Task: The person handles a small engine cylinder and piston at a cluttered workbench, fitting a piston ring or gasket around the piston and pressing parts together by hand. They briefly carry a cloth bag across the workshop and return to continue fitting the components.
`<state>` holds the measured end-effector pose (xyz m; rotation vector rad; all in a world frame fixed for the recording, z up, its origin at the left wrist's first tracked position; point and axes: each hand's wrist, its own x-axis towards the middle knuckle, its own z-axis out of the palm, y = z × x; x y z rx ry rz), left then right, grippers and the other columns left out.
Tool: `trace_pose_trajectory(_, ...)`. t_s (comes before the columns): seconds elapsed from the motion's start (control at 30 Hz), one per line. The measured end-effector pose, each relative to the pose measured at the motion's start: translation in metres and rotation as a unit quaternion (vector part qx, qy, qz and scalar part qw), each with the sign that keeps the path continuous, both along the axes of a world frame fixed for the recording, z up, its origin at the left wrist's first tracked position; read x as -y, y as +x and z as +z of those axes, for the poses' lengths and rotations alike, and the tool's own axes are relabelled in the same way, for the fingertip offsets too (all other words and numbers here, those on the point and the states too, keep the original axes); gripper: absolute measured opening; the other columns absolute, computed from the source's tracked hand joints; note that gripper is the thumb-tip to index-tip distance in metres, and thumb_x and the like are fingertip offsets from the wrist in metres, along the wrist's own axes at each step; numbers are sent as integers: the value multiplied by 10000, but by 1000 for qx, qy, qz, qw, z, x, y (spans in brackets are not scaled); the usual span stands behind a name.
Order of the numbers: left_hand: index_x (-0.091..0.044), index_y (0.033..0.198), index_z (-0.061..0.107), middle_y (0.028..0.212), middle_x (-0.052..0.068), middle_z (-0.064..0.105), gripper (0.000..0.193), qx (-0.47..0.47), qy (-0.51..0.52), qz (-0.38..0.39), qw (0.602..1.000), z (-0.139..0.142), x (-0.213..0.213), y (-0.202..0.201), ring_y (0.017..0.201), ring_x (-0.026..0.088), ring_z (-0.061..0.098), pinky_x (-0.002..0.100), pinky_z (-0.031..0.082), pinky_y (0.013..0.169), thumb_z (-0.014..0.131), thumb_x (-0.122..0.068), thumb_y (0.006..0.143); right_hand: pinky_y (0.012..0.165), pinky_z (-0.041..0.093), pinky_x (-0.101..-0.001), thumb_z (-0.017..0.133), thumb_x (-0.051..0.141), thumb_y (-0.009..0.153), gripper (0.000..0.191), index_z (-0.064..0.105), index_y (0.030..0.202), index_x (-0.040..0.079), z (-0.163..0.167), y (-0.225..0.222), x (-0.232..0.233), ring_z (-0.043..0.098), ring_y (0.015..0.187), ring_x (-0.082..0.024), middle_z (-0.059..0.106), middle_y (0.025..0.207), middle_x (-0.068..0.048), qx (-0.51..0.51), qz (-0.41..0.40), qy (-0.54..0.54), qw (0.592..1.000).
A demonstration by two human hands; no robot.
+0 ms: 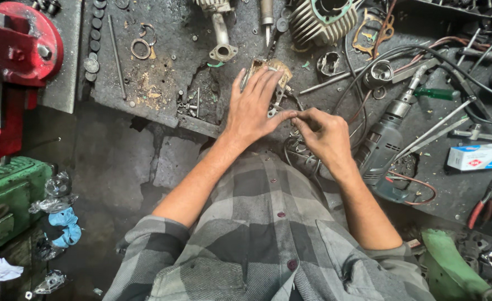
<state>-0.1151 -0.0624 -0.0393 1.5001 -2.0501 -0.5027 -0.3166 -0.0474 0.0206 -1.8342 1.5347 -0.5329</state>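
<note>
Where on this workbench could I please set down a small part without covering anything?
The barest patch lies between the long thin rod and the metal pipe fitting, below the loose rings. Right of the left hand, cables, the electric drill and hand tools crowd the bench.

We're over a dark, grimy workbench (162, 83), its front edge chipped. On it we see a finned cylinder (318, 21), a grey electric drill (384, 146), a green-handled screwdriver (432, 93), red-handled pliers (484, 202), a small white-and-blue box (480, 156), loose metal rings (140, 49) and black cables (413, 53).
</note>
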Motion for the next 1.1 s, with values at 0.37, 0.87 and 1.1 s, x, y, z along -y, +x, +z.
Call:
trace_pose_trajectory(0.37,-184,1303,562,1374,68,591,701,-18,-75,1,997,-23,2,-1,1394,257,488,613,211,1244,815,-642,835,596,526,-353,800,103,932,88,755,994,59,-2,10,-12,705,665,-252,742,871,-113,-66,-19,-97,993)
trace_pose_trajectory(0.87,-90,1448,498,1461,90,545,931,-17,0,1,1000,10,0,2,1460,280,416,587,211,1237,835,-632,770,627,533,-291,808,131,889,163,763,1018,43,-9,-10,1,695,661,-142,771,850,-114,31,5,73,997)
trace_pose_trajectory(1.1,1,1505,418,1504,145,518,949,26,4,33,999,6,-7,-13,1495,311,375,605,178,1233,759,-598,852,623,544,-324,822,132,882,156,762,1001,51,-6,-8,2,725,675,-196,763,870,-130,-13,5,8,1000)
